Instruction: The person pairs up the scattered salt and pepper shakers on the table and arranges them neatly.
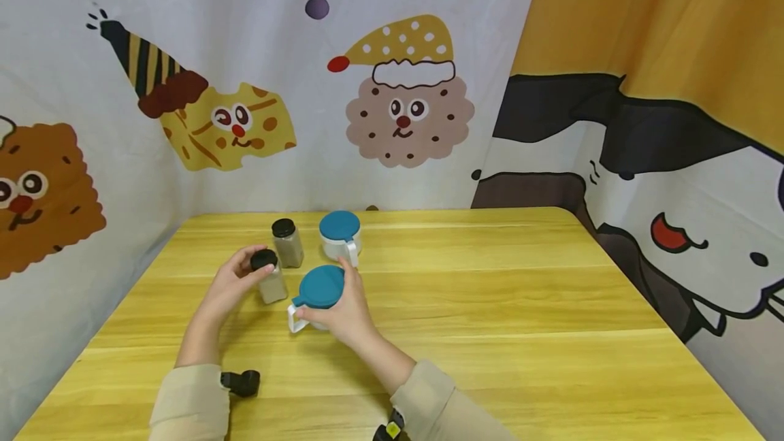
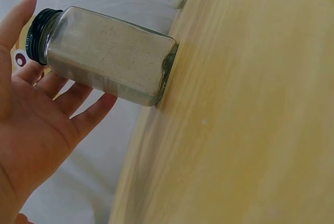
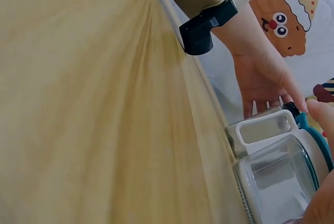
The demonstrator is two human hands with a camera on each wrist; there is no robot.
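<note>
In the head view, my left hand (image 1: 235,278) is around the upper part of a glass jar (image 1: 272,288) with a black lid and greyish powder. The left wrist view shows the fingers extended behind this jar (image 2: 112,54), with a small gap between thumb and lid (image 2: 39,36). The jar's base is at the tabletop. My right hand (image 1: 346,308) grips a clear and white mug (image 3: 279,177) by its blue lid (image 1: 321,286), thumb near the white handle (image 1: 294,319). Parts of the mug are hidden by the right hand.
Behind the jar stands a second black-lidded jar (image 1: 289,247). A second blue-lidded mug (image 1: 337,247) is to its right, its handle facing forward. The wooden table (image 1: 490,318) extends to the right, and a patterned curtain (image 1: 245,19) hangs behind it.
</note>
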